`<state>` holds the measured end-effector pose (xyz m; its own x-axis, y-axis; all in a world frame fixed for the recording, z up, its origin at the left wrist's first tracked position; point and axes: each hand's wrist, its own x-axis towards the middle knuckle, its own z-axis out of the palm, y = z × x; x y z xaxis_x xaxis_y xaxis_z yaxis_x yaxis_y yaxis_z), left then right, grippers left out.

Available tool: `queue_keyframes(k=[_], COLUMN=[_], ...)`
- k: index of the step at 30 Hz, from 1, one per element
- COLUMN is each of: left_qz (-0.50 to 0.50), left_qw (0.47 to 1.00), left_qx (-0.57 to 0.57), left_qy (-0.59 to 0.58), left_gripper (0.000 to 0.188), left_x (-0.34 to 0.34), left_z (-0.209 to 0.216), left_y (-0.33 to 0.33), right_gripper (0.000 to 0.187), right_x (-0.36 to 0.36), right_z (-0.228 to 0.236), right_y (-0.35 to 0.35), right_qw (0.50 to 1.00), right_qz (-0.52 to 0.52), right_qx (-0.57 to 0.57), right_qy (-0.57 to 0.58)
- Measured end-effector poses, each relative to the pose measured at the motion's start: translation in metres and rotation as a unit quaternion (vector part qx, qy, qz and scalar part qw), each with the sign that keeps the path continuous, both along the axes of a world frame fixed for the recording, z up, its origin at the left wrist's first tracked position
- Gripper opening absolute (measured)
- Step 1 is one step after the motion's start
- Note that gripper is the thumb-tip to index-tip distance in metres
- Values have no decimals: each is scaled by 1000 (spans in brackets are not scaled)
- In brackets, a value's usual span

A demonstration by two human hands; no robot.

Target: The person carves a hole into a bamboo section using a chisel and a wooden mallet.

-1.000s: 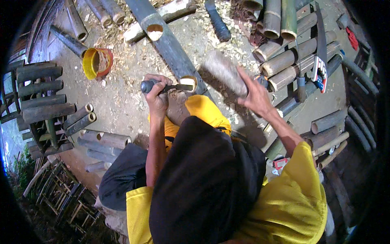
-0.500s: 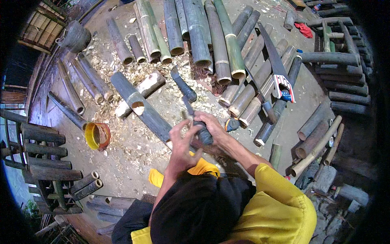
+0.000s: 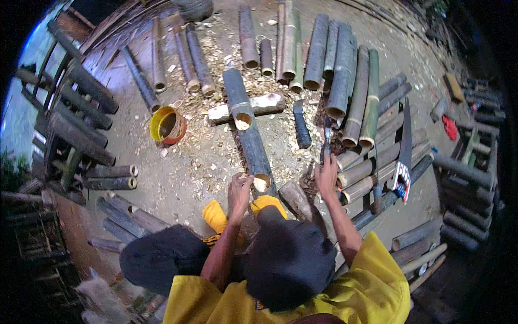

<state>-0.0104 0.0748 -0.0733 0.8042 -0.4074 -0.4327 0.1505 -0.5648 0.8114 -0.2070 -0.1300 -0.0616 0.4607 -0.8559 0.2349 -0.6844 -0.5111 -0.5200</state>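
Note:
A dark bamboo tube (image 3: 251, 146) with two cut openings lies across a pale log (image 3: 270, 102), its near end by my yellow-covered foot (image 3: 268, 203). My left hand (image 3: 239, 192) is beside the nearer opening, fingers curled together at its left rim; anything small between them is hidden. Off to the right, my right hand (image 3: 326, 171) is low over the ground, its fingers closed at the handle of a narrow-bladed tool (image 3: 327, 141) whose blade points away from me. A curved knife with a dark wrapped handle (image 3: 302, 127) lies between the bamboo and that tool.
Wood chips (image 3: 213, 127) litter the ground. A yellow and red bucket (image 3: 168, 127) stands at left. Bamboo lengths (image 3: 339, 70) lie beyond and right, with a handsaw (image 3: 403, 162) on them. Stacked bamboo frames (image 3: 78, 119) stand at far left. A short block (image 3: 295, 198) lies near my right forearm.
My hands have parted: the right carried the narrow-bladed tool rightward and down, the left moved to the bamboo's near opening. The view has turned, and the bamboo now points almost straight away from me.

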Motion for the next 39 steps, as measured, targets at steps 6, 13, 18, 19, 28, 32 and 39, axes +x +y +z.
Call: queue_keyframes(k=[6,13,18,19,28,32,39], left_qz=[33,-3,65,46,20,19,7], left_qw=[977,984,950,940,535,450,498], left_qx=[-78,-70,-160,-183,-608,-660,-637], left_qy=[196,163,259,285,587,601,589], left_gripper=[77,85,48,32,62,61,57], left_x=[-13,-25,5,-3,-16,-11,20], left_z=[-15,-19,-31,-19,139,141,123], left_y=[-10,-53,-47,-58,-98,-103,-101], right_gripper=[41,37,34,33,67,81,62], right_x=[-134,-268,-245,-242,-56,34,104], right_z=[17,107,230,264,306,280,331], right_y=[94,109,87,83,121,106,56], right_qw=[986,960,897,877,932,943,911], right_qz=[17,-256,-358,-359,1,140,342], right_qx=[153,115,-62,-124,142,-6,-165], right_qy=[59,-10,-251,-293,-334,-302,-163])
